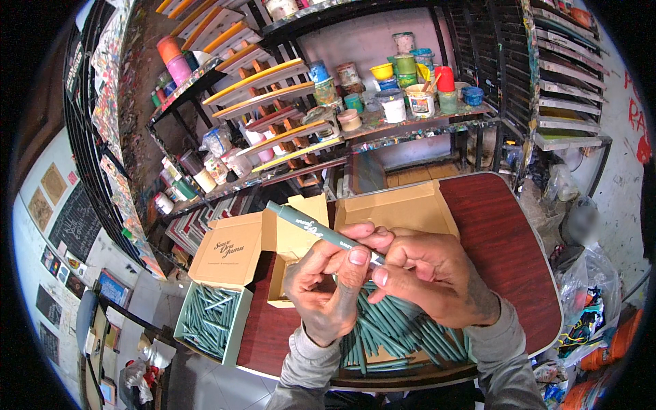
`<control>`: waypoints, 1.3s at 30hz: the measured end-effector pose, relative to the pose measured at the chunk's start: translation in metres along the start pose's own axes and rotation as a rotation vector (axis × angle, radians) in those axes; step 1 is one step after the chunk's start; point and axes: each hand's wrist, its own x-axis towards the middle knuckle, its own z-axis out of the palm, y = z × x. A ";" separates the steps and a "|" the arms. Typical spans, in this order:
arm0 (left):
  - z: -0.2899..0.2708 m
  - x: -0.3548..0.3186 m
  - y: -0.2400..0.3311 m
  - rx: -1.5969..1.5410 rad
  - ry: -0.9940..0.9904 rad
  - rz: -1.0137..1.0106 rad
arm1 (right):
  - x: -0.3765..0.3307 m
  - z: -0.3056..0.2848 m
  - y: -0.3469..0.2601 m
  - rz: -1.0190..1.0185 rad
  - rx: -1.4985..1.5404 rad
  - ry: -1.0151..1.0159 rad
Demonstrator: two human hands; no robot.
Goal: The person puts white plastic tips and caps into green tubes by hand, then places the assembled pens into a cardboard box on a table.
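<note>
Above the table I hold a grey-green pen (307, 224) with white lettering, slanting from upper left to lower right. My left hand (321, 290) is closed around its middle, the thumb pressed along the barrel. At the pen's lower right end, my right hand (441, 277) pinches with thumb and fingers; the tip is partly hidden there. Under my hands lies a heap of similar green pens (396, 328), partly covered by my wrists. To the left stands a box (238, 324) filled with more such pens, its brown printed lid (229, 251) raised.
Behind my hands an open cardboard box (403, 206) rests on the dark red table (492, 232). A smaller open carton (276, 281) sits left of my left hand. Paint pots (392, 108) crowd the shelf beyond. Plastic bags (594, 287) are at the right.
</note>
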 end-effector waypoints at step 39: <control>-0.025 0.011 0.003 -0.018 0.031 0.096 | 0.007 -0.006 0.009 0.120 -0.010 -0.024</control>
